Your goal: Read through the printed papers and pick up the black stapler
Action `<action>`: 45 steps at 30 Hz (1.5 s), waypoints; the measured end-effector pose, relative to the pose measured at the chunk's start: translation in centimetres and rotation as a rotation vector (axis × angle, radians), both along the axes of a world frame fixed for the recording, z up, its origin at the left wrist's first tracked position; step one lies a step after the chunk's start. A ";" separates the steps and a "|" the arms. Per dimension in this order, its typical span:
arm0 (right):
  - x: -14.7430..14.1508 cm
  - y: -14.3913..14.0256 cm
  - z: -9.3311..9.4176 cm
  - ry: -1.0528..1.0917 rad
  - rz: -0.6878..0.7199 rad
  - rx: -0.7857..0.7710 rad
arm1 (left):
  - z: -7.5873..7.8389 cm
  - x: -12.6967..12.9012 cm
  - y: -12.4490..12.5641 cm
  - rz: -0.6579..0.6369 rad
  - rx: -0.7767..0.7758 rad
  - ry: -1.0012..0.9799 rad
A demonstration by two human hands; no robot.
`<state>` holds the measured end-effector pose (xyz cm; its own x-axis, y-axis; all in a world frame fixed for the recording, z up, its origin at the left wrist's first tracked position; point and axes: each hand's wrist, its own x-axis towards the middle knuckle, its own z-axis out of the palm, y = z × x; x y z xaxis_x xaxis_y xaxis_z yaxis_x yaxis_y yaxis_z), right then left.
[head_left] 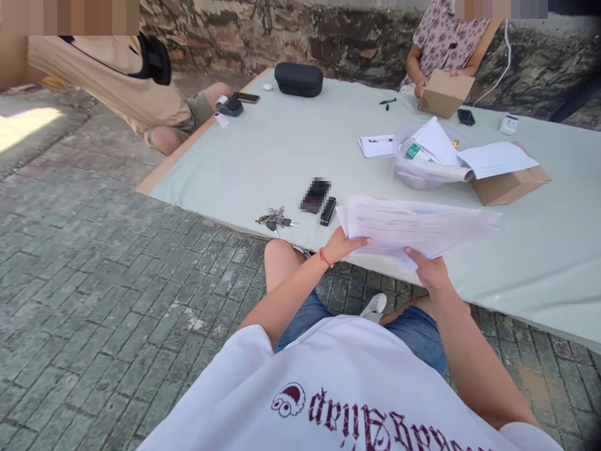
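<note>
Holding a sheaf of printed papers (413, 227) in both hands, above the near edge of the pale surface (263, 156). Left hand (345, 245) gripping the sheaf's left edge, thumb lying on top; right hand (429, 270) pinching its near edge from below, fingers closed on the sheets. Judging by the blur and the fanned upper sheets, sorting or squaring the stack, probably midway. Calling next, most likely, for a steady left grip while the right thumb separates a single sheet without letting the rest slide.

Relative to the papers: lying just to the left on the surface, a bunch of keys (276, 219), a dark phone (315, 195) and a small black device (328, 210). Sitting beyond, farther across the surface, a clear plastic bag (410, 172) with loose sheets over it and a cardboard box (509, 185) beside it. Resting far beyond, a black case (298, 79). Handling a second cardboard box (444, 93) at the far edge, another person's hands; sitting at the far left, a person in beige.
</note>
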<state>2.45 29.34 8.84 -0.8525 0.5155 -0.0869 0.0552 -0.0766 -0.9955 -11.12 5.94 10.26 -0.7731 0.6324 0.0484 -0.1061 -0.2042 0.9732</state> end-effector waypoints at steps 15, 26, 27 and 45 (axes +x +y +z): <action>-1.3 4.4 0.9 -0.046 0.152 0.122 | 0.2 -5.6 2.1 -0.201 -0.076 0.165; -3.2 3.0 1.6 0.017 0.059 0.058 | 1.4 -5.2 4.0 -0.241 -0.155 0.336; -3.2 3.0 1.5 0.020 0.063 0.057 | 1.3 -5.2 3.9 -0.241 -0.138 0.344; -2.8 1.7 -1.7 -0.112 0.117 0.047 | -3.2 -3.7 2.4 -0.148 -0.276 0.210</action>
<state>-0.35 31.03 7.14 -0.8934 0.4189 -0.1627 0.1715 -0.0169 -0.9850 -14.80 8.35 7.02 -0.6635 0.7481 0.0085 0.0930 0.0712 0.9931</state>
